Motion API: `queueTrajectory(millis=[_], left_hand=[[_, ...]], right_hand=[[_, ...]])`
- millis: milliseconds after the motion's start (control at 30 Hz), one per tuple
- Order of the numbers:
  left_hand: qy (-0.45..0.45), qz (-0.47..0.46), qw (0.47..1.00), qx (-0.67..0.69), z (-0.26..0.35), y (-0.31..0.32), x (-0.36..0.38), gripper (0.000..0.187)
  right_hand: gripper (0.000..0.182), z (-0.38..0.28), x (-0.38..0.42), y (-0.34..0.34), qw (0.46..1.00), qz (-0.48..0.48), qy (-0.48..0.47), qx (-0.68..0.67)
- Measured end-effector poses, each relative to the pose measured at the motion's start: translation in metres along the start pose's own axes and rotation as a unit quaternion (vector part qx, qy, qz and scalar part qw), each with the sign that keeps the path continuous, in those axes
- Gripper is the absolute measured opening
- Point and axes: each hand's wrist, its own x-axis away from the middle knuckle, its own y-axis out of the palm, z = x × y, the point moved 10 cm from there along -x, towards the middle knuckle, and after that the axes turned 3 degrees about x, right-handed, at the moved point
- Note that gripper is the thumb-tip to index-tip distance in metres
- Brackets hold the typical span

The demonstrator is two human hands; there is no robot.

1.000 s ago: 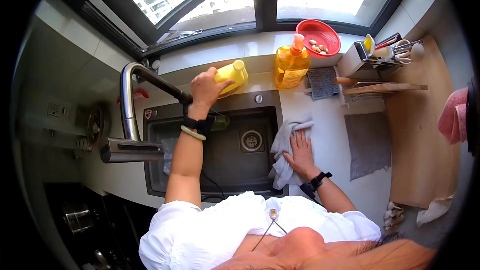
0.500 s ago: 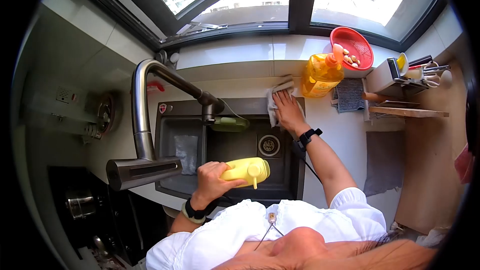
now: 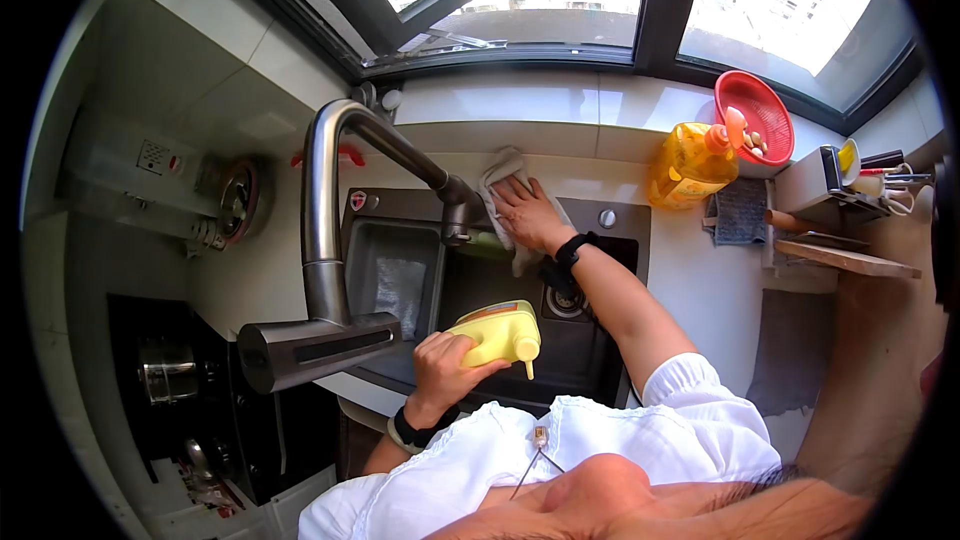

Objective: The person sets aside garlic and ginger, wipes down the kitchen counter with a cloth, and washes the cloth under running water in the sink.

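My left hand [image 3: 447, 370] is wrapped round the handle of a yellow plastic bottle [image 3: 492, 332]. The bottle is tilted over the front of the dark sink [image 3: 470, 290], its capped end toward the right. At the sink's back rim, my right hand [image 3: 530, 215] lies flat with fingers stretched out, pressing a light grey cloth [image 3: 492, 178]. Part of the cloth hangs over the rim into the basin. Close to its left stands the faucet [image 3: 325, 210]. Behind the cloth and faucet, a green object [image 3: 486, 243] is partly hidden in the sink.
An orange soap bottle [image 3: 690, 168] stands on the counter at the right, near a red basket [image 3: 752, 105] on the sill. Farther right are a knife holder [image 3: 815, 180] and a wooden board [image 3: 845, 258]. A pot [image 3: 168, 372] is at the left.
My right hand and the cloth have moved left along the sink's back rim toward the faucet. The yellow bottle has turned in my left hand, its cap now lower. The camera view has shifted.
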Motion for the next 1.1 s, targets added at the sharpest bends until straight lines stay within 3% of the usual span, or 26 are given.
queueTrajectory(millis=[167, 367, 500, 533, 633, 767, 867, 1100], left_hand=[[0.012, -0.009, 0.999, 0.036, 0.005, 0.008, -0.009, 0.045], [0.039, -0.031, 0.997, 0.052, 0.018, 0.017, -0.017, 0.045], [0.054, -0.024, 0.997, 0.054, 0.029, 0.012, -0.024, 0.045], [0.059, -0.021, 0.997, 0.053, 0.033, 0.01, -0.025, 0.045], [0.072, -0.006, 0.996, 0.05, 0.043, 0.001, -0.031, 0.045], [0.082, 0.009, 0.995, 0.051, 0.052, -0.008, -0.044, 0.045], [0.082, 0.014, 0.996, 0.039, 0.054, -0.012, -0.062, 0.046], [0.087, 0.046, 0.995, 0.012, 0.046, -0.002, -0.131, 0.049]], right_hand=[[0.038, -0.002, 0.023, -0.017, 0.993, -0.045, -0.098, -0.043], [0.042, 0.02, 0.075, -0.049, 0.991, -0.069, -0.106, -0.046], [0.05, 0.045, 0.117, -0.054, 0.998, -0.053, -0.026, 0.015], [0.055, 0.051, 0.129, -0.067, 1.0, -0.011, -0.001, 0.019], [0.058, 0.082, 0.16, -0.075, 0.992, -0.018, 0.118, 0.042], [0.055, 0.085, 0.189, -0.084, 0.98, 0.009, 0.189, 0.069], [0.05, 0.068, 0.215, -0.093, 0.975, 0.007, 0.213, 0.07], [0.041, -0.006, 0.295, -0.116, 0.972, 0.031, 0.212, -0.091]])
